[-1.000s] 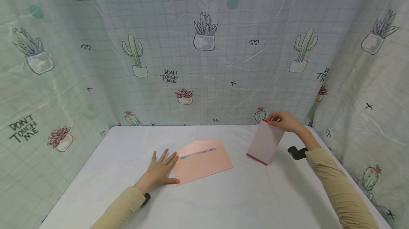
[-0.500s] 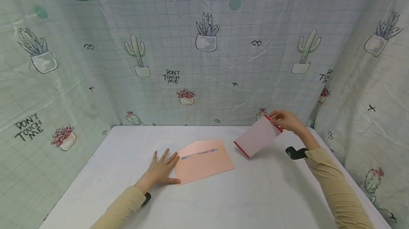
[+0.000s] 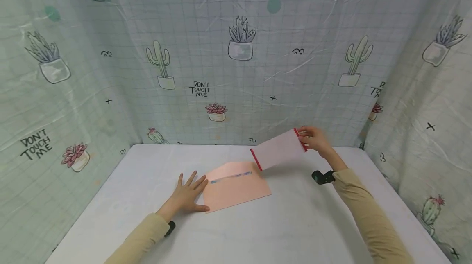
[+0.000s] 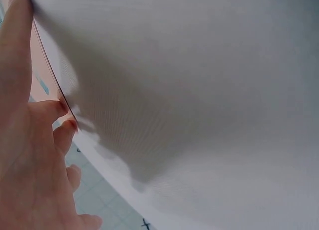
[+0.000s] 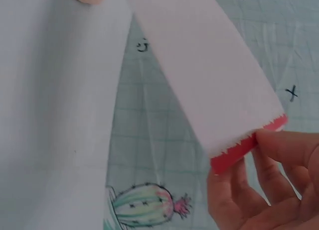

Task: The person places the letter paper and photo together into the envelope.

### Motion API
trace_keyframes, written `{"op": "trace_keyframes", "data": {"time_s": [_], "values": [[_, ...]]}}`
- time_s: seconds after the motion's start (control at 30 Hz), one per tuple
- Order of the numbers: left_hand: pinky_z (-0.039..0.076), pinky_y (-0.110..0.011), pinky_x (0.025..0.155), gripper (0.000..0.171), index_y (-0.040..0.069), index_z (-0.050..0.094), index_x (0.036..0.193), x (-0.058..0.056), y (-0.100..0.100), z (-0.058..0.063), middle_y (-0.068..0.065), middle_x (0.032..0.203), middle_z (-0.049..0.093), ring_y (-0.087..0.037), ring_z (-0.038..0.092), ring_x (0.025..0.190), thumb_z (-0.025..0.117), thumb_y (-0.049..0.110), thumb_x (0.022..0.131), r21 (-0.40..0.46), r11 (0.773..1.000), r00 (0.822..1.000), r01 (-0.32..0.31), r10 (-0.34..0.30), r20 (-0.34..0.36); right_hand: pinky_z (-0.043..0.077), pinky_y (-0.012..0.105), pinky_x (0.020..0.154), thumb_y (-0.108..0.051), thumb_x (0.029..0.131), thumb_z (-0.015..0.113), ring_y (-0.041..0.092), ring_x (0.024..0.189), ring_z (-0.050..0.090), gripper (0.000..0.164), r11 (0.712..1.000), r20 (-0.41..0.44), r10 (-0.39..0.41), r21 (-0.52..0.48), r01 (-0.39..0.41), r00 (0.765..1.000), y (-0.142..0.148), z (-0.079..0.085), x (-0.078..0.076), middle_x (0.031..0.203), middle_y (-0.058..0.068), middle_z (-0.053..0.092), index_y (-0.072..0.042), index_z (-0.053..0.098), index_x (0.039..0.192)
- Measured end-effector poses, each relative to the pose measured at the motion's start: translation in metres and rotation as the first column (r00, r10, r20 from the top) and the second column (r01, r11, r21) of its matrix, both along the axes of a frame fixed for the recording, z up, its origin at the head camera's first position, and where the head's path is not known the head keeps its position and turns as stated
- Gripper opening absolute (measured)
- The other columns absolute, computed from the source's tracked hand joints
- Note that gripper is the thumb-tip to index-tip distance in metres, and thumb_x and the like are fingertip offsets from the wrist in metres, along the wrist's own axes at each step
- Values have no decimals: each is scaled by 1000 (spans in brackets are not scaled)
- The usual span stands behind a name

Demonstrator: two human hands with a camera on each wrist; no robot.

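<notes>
White card (image 3: 278,150) with red-trimmed ends was held aloft at a tilt, at about two o'clock from the peach envelope (image 3: 236,192); in the head view, its lower left corner overlapped the envelope's edge. The person's right hand (image 3: 316,139) pinched the red strip (image 5: 247,145) at the card's three o'clock end, thumb on one face and curled fingers behind. The left hand (image 3: 186,196), at the envelope's nine o'clock side, lay with fingers straight and spread, thumb and nearest fingertips touching the edge, gripping nothing. A bluish strip (image 3: 231,177) crossed the envelope, which lay flat on the white table (image 3: 295,231). At twelve o'clock hung a cactus-print curtain (image 3: 273,63).
</notes>
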State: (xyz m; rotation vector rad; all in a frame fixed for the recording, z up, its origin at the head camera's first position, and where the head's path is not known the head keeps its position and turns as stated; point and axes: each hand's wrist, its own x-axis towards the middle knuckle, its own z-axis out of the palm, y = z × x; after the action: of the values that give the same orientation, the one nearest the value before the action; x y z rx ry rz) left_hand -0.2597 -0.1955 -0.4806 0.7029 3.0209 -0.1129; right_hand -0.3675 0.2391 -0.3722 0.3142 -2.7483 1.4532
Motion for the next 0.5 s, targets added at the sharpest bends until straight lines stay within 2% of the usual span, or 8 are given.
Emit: {"op": "trace_keyframes", "data": {"time_s": [0.1,0.23,0.5], "values": [[9,-68,100,92,10,32,139,0,0,0,-6,147,27,-37,14,137,53,68,71,2,1000,1000,-9,9,15,53,38,74,-12,91,50,29,94,56,36,998,-19,-31,-54,30,999,-11,-10,-5,117,27,52,2,46,124],[9,-68,100,91,9,33,138,1,2,2,-7,147,28,-37,15,136,55,66,71,3,1000,1000,-12,12,27,53,32,69,-12,91,50,25,93,56,35,989,-2,-68,-130,67,998,-22,-21,-13,117,26,53,-1,48,123],[10,-68,99,91,8,33,138,2,4,5,-7,146,28,-38,16,136,56,65,71,10,1000,1000,-13,13,23,51,29,70,-13,92,49,23,97,54,37,973,130,-81,-206,107,988,-28,-43,-26,119,22,50,-4,45,127]]}}
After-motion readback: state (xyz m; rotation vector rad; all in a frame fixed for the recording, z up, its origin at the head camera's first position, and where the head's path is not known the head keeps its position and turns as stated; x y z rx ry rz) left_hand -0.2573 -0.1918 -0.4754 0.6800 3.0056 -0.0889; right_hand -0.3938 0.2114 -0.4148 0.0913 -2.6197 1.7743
